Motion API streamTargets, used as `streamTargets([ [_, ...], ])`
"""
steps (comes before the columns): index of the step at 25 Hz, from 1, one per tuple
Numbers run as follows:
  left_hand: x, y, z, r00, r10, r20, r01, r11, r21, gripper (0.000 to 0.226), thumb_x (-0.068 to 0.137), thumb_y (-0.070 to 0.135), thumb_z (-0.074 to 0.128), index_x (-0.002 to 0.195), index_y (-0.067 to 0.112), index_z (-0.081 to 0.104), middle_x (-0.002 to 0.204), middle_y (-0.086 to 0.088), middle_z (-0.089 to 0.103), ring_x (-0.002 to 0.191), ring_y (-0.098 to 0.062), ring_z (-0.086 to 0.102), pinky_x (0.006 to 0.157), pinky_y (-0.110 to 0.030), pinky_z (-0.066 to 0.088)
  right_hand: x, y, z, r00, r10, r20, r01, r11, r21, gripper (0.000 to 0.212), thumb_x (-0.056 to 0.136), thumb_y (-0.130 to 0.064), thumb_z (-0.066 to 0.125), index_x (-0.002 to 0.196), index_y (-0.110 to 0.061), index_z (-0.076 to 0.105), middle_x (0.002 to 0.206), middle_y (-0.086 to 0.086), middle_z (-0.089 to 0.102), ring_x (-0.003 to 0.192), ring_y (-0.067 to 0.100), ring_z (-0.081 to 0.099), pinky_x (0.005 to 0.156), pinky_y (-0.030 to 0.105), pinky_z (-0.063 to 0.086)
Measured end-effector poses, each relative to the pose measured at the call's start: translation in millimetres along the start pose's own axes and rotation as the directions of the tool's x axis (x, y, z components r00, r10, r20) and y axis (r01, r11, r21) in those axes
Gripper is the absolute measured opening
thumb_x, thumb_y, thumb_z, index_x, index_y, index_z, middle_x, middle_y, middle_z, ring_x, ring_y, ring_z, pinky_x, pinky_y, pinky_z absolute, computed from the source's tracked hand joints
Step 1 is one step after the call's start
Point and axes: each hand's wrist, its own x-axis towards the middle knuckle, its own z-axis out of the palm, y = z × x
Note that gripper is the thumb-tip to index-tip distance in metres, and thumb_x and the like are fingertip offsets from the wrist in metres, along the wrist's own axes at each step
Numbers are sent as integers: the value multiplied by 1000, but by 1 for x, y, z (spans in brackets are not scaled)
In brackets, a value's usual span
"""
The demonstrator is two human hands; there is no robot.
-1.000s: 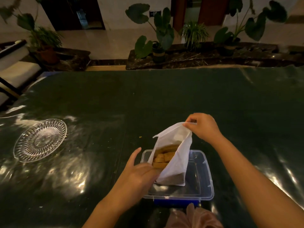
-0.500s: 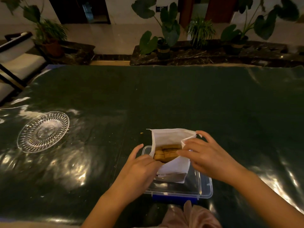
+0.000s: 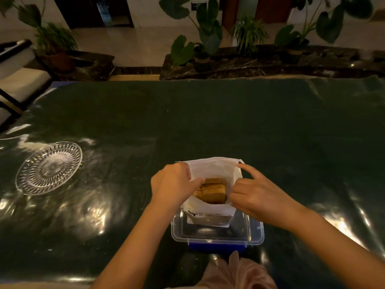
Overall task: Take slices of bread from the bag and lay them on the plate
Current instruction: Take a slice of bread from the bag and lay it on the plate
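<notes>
Golden-brown sliced bread [image 3: 210, 190] sits inside the white plastic bag [image 3: 214, 168], visible through its open mouth. Bag stands in a clear rectangular plastic container with a blue clip [image 3: 217, 236], near table edge. Left hand [image 3: 173, 184]: fingers pinched on the bag's left rim. Right hand [image 3: 256, 197]: fingers curled gripping the right rim, index finger extended. Round cut-glass plate [image 3: 49, 168] lies well apart to the left, bare, on the dark green glossy table cover [image 3: 208, 122].
</notes>
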Motion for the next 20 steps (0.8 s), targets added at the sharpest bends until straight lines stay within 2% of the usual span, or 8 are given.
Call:
streamTargets([
  [3,-3,-15,1,999,0,-40,-2,999,-47,22,81,30,61,60,25,57,53,6,56,49,-5,53,43,-21,35,-7,2,3,999,5,-31,-5,1000,21,13,71,-15,73,68,-23,63,66,-6,65,62,10,61,105,46,33],
  [5,-6,-29,-2,998,-59,-9,56,981,-186,24,82,25,63,58,26,58,52,6,60,49,-5,58,47,-18,37,-13,6,1,998,55,-40,-51,995,80,10,73,-18,71,68,-21,63,65,-5,66,59,11,61,100,45,40],
  [9,-15,-37,-2,993,-104,60,119,901,-418,22,79,20,68,58,26,64,52,9,65,51,4,62,56,-15,41,-6,6,-7,966,229,118,-254,919,301,10,74,-31,70,79,-22,68,70,-7,72,66,8,66,95,40,47],
  [12,-17,-39,-2,993,-94,71,116,887,-446,18,78,20,69,61,25,66,57,8,67,54,6,62,58,-16,43,24,-3,-13,913,361,189,-406,762,504,22,78,-40,60,94,-26,66,90,-5,72,83,9,64,81,30,53],
  [14,-18,-40,-2,992,-88,93,120,889,-441,17,79,21,69,62,26,66,59,8,67,55,5,62,57,-15,44,49,-7,-11,866,432,252,-499,704,506,26,81,-37,59,105,-27,62,103,-3,69,91,10,62,77,26,52],
  [16,-20,-39,-2,991,-77,110,118,891,-438,18,79,22,68,62,26,66,58,8,67,55,6,62,55,-13,43,77,-9,-4,831,404,381,-550,693,465,32,81,-28,62,112,-25,59,108,2,66,94,15,62,79,30,53],
  [18,-21,-39,-2,991,-69,112,112,892,-438,18,80,22,67,62,26,65,56,8,66,53,6,62,54,-11,40,104,-11,10,752,344,563,-614,676,408,34,79,-26,65,113,-24,58,107,4,65,92,17,61,81,34,53],
  [20,-21,-39,-2,990,-75,118,121,882,-455,17,80,23,67,63,25,65,57,6,67,54,3,63,54,-11,41,122,-7,28,571,361,737,-704,677,214,37,79,-30,66,114,-22,56,106,5,63,92,19,58,86,35,51],
])
